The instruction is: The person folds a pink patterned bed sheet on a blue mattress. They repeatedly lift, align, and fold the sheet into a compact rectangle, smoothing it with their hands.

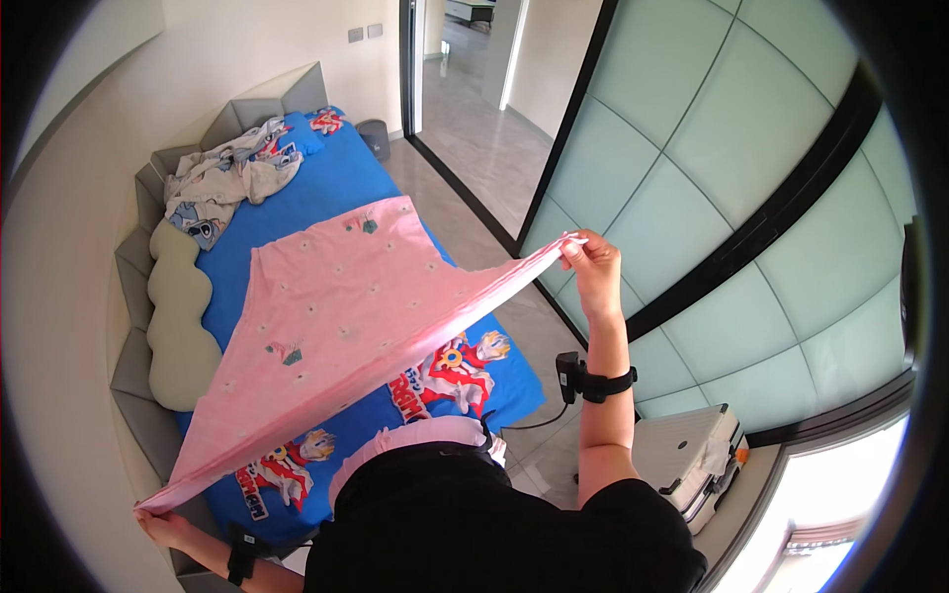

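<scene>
A pink patterned cloth (348, 289), layered along its near edge, stretches in the air between my two hands. My left hand (161, 525) pinches one corner low at the left, near the padded headboard side. My right hand (593, 263) grips the opposite corner, raised out past the bed's right edge. The cloth's far part spreads over the blue bed sheet (341, 181), which bears printed cartoon figures. Whether that far part rests on the sheet I cannot tell. Straps with small devices circle both my forearms.
A green wavy cushion (178, 319) and a crumpled grey printed blanket (230, 174) lie along the grey padded headboard (137, 274). A dark bin (373, 138) stands past the bed's far end. To the right are glass-panelled sliding doors (667, 185) and a pale suitcase (678, 452).
</scene>
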Demonstrator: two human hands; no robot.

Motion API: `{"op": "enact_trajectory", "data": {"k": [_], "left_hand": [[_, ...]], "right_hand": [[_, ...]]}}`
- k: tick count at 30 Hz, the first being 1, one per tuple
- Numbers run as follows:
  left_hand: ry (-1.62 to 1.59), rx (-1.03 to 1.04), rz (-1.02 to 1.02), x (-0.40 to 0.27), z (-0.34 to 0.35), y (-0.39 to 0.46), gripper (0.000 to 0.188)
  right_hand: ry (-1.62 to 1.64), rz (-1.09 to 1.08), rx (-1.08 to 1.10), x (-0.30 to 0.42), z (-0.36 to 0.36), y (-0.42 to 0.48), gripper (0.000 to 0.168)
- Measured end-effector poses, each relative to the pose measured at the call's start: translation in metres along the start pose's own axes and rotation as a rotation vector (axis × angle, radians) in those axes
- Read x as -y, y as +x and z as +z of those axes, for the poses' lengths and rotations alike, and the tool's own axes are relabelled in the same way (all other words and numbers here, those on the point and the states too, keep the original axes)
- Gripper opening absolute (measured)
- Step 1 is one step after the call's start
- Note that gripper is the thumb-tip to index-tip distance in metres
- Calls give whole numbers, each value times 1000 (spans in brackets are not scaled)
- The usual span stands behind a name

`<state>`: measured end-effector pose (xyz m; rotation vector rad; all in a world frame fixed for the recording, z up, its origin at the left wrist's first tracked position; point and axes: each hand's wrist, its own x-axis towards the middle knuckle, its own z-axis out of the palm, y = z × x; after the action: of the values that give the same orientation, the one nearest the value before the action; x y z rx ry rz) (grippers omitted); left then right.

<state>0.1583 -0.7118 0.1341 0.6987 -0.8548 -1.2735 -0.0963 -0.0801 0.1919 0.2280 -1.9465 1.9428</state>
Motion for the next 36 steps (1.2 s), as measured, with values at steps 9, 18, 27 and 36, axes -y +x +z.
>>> {"op": "enact_trajectory", "data": {"k": [9, 18, 27, 36], "left_hand": [[-63, 202, 65, -37, -9, -20, 26], [325, 1646, 149, -83, 150, -234, 32], [235, 1774, 63, -40, 143, -267, 20], [222, 1800, -121, -42, 143, -263, 19]], "right_hand": [[149, -347, 158, 27, 13, -24, 16], [-122, -456, 833, 84, 160, -64, 12], [64, -102, 735, 54, 180, -98, 13], [115, -224, 753, 32, 173, -101, 14]]}}
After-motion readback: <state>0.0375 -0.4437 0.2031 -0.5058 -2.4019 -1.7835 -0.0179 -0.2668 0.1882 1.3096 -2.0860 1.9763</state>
